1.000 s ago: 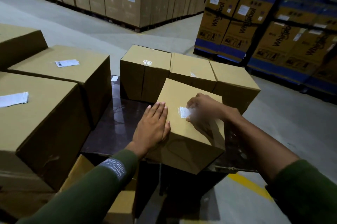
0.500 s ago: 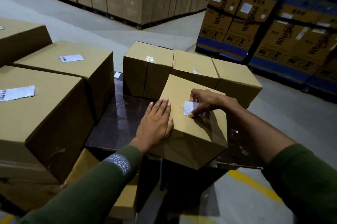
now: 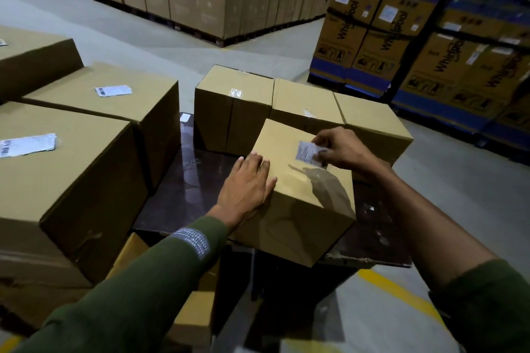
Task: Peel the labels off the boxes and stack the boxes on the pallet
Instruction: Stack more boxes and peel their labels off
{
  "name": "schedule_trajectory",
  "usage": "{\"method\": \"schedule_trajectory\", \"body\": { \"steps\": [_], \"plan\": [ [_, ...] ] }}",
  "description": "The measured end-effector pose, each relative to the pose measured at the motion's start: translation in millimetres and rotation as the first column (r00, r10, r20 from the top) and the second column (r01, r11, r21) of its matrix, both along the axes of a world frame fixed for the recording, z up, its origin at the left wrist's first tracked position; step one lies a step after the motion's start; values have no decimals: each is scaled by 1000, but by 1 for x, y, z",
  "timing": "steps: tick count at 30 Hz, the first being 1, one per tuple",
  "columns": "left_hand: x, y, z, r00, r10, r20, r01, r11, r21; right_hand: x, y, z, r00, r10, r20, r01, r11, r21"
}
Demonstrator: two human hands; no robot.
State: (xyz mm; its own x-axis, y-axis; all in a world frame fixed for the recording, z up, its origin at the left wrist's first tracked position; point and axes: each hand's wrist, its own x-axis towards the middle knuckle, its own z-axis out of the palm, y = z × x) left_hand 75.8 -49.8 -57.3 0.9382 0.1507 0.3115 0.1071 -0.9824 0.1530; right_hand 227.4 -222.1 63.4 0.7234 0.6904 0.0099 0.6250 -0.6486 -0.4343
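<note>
The small white printed paper label (image 3: pixel 309 152) sits on top of the plain brown cardboard box (image 3: pixel 298 189), nearest on the dark glossy pallet board (image 3: pixel 183 194). Our right hand (image 3: pixel 341 149) pinches the label's right edge w/ fingertips; our left hand (image 3: pixel 246 189) lies flat, unclenched, bracing the box's left side. We should peel low & slow toward us, so it lifts off w/o tearing.

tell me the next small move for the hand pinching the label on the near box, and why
Probably keep pulling the label up and away until it comes free. The right hand pinches its edge, and it looks partly lifted from the near box but not clear of it. The left hand lies flat on the box's near left edge, bracing it.
</note>
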Motion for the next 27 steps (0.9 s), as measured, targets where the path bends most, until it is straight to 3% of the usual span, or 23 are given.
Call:
{"method": "schedule_trajectory", "body": {
  "steps": [2,4,6,10,15,22,27],
  "plan": [
    [-1,4,-1,999,-42,25,43,998,-42,3,-7,-8,988,-106,-113,124,979,160],
    [-6,8,-3,995,-76,59,80,993,-86,-2,-12,-20,919,-147,-365,284,890,358],
    [-9,9,-6,993,-94,66,101,989,-112,-8,-18,-40,856,-135,-500,392,800,454],
    [-8,6,-9,997,-61,56,69,986,-151,-23,-25,-77,877,-57,-476,284,862,420],
    [-5,8,-15,995,-47,87,58,991,-123,-16,-6,-73,955,-73,-288,176,919,353],
    [-4,8,-14,996,-13,85,20,997,-80,-22,22,-63,923,16,-385,125,933,337],
    [-3,5,-16,996,-3,93,10,997,-76,-28,-19,-72,960,76,-269,13,950,312]
  ]
}}
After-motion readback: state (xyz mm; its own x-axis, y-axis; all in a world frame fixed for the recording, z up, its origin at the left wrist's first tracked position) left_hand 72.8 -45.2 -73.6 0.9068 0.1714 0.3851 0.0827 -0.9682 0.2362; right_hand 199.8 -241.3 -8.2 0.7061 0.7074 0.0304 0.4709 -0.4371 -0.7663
